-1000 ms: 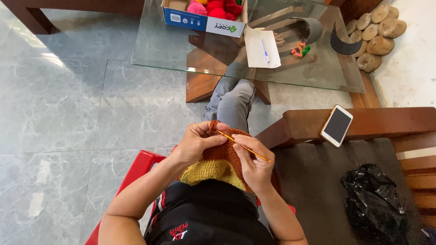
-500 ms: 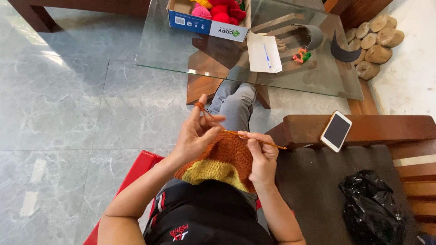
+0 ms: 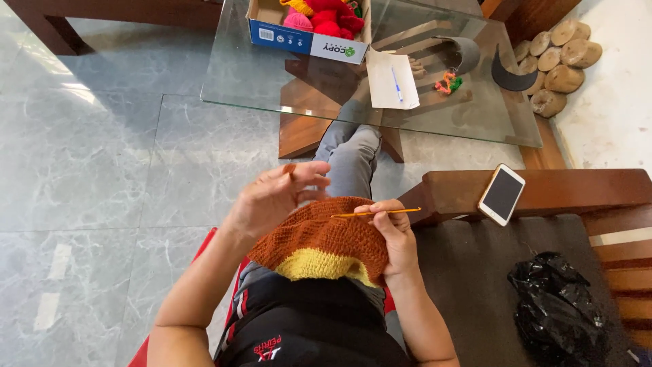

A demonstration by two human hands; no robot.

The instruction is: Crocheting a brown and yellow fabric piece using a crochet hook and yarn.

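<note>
Taking the brown and yellow crocheted piece [image 3: 324, 243] on the person's lap as the landmark: far to its left lies the grey marble-patterned floor [image 3: 88, 163], with sunlight falling across it. At the piece's upper left edge the left hand [image 3: 275, 196] is lifted, fingers spread and loose, with a strand of brown yarn [image 3: 291, 168] over the forefinger; it clamps nothing firmly, and I cannot tell whether the lower fingers touch the fabric. At the piece's right edge the right hand [image 3: 395, 234] is closed around the yellow crochet hook [image 3: 377, 213] and also pinches the fabric's rim, the hook lying level across the top of the work with its tip pointing left. To my eye the step in hand is working a stitch along the brown top rows, with the yarn being tensioned; the next move would call for the hook tip to enter a stitch at the rim and catch the strand, which needs the left hand close and the yarn taut. Above the piece stands a glass counter [image 3: 238, 81] bearing a cardboard box of bright yarn items [image 3: 312, 27], a sheet of paper [image 3: 392, 80] with a pen, and a small colourful trinket [image 3: 447, 83]. To the right of the piece a smartphone [image 3: 501, 194] rests on a wooden armrest [image 3: 577, 190], a black plastic bag [image 3: 560, 306] lies on the dark seat cushion, and sliced log rounds [image 3: 560, 58] sit against the wall.
</note>
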